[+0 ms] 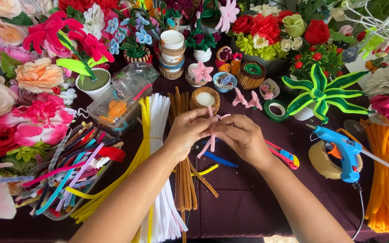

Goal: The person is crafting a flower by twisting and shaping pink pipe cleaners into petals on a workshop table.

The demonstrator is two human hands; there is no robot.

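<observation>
At frame centre we see our left hand (189, 130) and right hand (241, 135) meeting, fingers pinched on a thin pink fuzzy pipe cleaner (211, 135). Below them lie brown pipe cleaner bundles (183, 180); a blue glue gun (343, 150) rests at right.

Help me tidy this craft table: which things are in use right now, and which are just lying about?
In use: left hand, right hand, pink pipe cleaner.

Lying about: blue glue gun, green tape roll, utility knife, brown stems, white stems.
</observation>
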